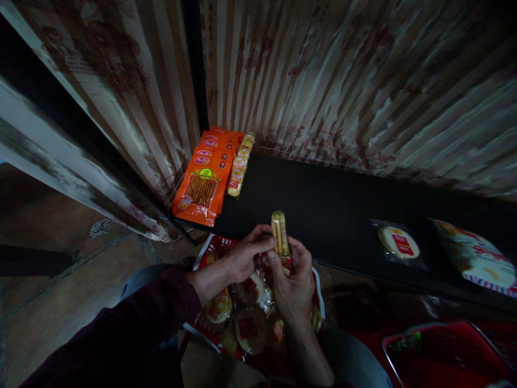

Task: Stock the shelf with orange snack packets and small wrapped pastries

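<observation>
Both my hands hold one long clear packet of yellow biscuits upright in front of a black shelf. My left hand pinches its lower part from the left. My right hand wraps round its base. Below my hands a red basket holds several round wrapped snacks. At the shelf's far left lie orange snack packets in an overlapping row, with a line of similar yellow biscuit packets beside them.
On the shelf's right lie a round snack in clear wrap and a larger printed bag. A second red basket sits at the lower right. Striped patterned wall panels rise behind the shelf. Brown floor lies at the left.
</observation>
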A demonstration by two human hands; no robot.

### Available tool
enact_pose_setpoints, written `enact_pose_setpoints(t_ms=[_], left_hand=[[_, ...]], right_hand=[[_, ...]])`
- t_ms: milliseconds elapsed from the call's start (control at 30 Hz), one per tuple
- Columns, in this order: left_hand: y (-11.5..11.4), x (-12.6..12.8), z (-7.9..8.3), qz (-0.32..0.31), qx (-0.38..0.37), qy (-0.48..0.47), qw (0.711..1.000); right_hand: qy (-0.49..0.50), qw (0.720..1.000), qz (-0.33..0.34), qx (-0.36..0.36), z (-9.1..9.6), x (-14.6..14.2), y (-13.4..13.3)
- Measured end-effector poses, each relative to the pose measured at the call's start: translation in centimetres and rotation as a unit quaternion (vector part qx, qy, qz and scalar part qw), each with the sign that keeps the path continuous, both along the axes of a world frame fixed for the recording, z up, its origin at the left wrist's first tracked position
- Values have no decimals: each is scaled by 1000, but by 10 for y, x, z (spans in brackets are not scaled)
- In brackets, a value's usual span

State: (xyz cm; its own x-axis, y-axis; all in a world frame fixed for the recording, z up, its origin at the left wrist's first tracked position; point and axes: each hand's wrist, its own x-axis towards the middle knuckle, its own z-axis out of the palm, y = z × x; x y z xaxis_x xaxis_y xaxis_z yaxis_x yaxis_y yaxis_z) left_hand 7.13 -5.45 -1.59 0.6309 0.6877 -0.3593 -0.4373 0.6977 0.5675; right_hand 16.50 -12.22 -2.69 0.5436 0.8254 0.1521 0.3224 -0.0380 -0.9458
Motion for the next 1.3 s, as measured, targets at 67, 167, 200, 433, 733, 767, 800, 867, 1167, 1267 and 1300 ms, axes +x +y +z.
enact_pose_setpoints(t_ms=[67,167,200,433,733,767,800,867,1167,1267,1300], left_hand=[[0,-1,3,11,7,16,1000],[1,-1,6,35,29,45,998],[1,-1,6,48,50,61,996],[6,-4,0,155,281,249,914],[14,-14,2,203,322,338,861],[15,-15,2,207,328,350,853],[17,-16,2,211,335,362,844],[21,-19,2,215,352,388,824],[42,-32,6,207,401,483,750],[47,-34,6,210,426,499,725],[48,-35,7,206,435,508,715]], right_hand=[[4,1000,13,-19,1,0,1],[-36,999,19,-33,1,2,4],[-61,998,16,-24,1,2,6],[-82,996,34,-16,-5,-5,25],[-54,996,48,-45,-8,-13,57],[-53,996,52,-45,-8,-14,62],[-51,996,57,-41,-7,-14,66],[-50,996,63,-28,-6,-16,74],[-50,997,67,-3,-13,-25,110],[-40,996,74,0,-16,-29,120],[-42,996,74,1,-16,-30,123]])
